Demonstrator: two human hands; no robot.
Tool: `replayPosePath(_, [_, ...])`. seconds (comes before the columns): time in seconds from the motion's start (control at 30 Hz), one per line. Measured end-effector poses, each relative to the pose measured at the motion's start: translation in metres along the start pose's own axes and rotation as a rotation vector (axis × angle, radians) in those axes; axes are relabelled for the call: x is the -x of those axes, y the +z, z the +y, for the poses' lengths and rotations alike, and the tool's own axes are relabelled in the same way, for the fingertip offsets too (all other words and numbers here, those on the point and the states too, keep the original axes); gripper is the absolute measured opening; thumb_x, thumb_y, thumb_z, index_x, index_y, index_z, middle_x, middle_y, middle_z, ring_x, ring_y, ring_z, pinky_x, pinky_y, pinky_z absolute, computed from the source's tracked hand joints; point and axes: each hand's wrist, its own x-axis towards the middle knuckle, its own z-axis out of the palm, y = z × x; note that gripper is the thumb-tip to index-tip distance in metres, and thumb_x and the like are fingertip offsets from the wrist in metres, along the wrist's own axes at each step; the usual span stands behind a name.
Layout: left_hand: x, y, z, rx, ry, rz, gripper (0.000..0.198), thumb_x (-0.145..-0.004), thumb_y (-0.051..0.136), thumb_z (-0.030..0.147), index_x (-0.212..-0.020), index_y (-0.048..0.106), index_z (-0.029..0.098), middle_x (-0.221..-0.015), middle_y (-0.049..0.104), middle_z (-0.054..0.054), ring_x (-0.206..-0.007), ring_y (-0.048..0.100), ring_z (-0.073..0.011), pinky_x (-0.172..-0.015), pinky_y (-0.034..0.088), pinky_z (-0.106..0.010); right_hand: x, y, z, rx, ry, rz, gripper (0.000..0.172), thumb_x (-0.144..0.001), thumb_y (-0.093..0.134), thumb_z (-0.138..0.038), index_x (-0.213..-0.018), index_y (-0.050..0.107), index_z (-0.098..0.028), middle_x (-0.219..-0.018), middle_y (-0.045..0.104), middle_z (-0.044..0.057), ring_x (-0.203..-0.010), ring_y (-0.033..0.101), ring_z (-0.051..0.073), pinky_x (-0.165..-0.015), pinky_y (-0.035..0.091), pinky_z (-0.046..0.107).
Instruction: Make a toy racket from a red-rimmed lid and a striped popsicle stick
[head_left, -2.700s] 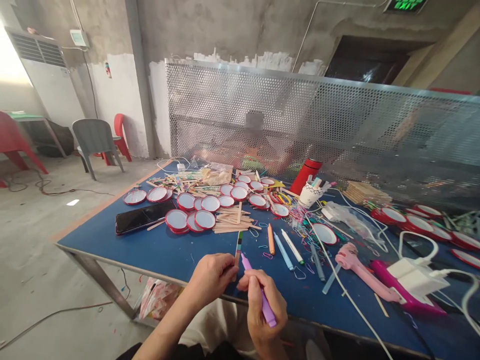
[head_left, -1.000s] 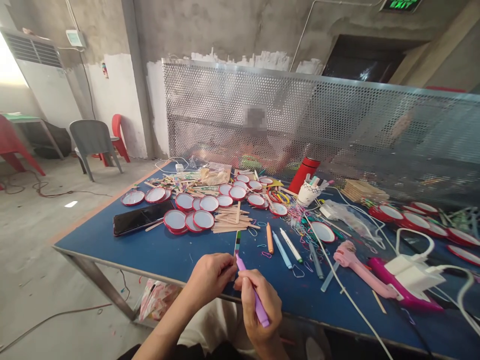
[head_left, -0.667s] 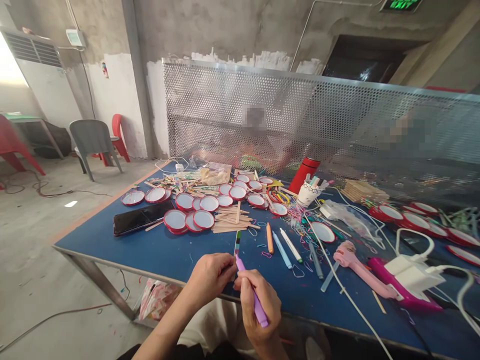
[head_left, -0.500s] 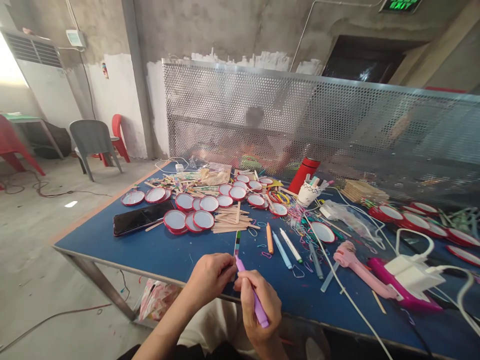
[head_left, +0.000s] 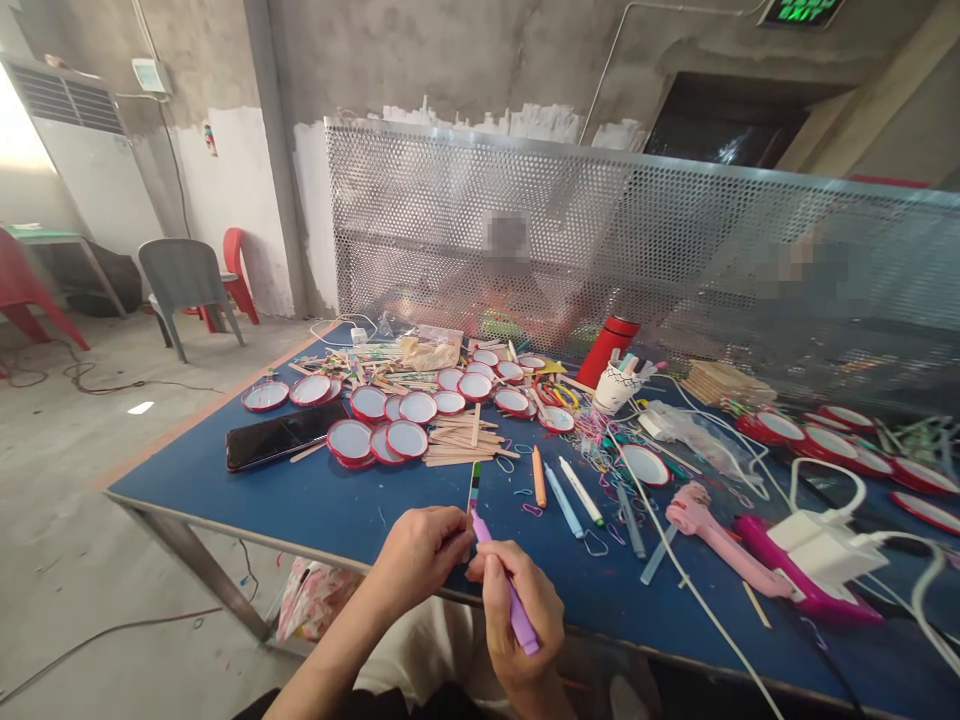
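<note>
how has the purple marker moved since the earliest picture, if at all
Yes: the purple marker has moved slightly left, away from the unmoved orange marker; its tip now appears to meet the color-banded craft stick.

Our L hand (head_left: 424, 545) is knuckles-up, thumb & fingers pinched tog., w/ bare L forearm (head_left: 337, 635) slanting up fr. below. Our R hand (head_left: 540, 605) is just beside, fingers curled in a writing-type grip, thumb on top; both hands' fingertips nr each other.
</note>
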Motion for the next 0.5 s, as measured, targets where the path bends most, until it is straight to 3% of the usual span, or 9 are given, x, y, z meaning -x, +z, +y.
replayPosePath(0.5, [0.0011,-0.0018,0.0027,-0.007,-0.017,-0.008,0.027,-0.094,0.047,0.025,-0.067,0.049,0.021,-0.064,0.056,0.003,-0.062,0.048,-0.0133,-0.061,0.034,-0.024,0.0023,0.0009,0.0002,-0.001,0.040,0.066,0.020,-0.102,0.049,-0.012,-0.100,0.067,-0.021,-0.065,0.068,-0.003,-0.053,0.067,0.012,-0.060,0.056,0.023])
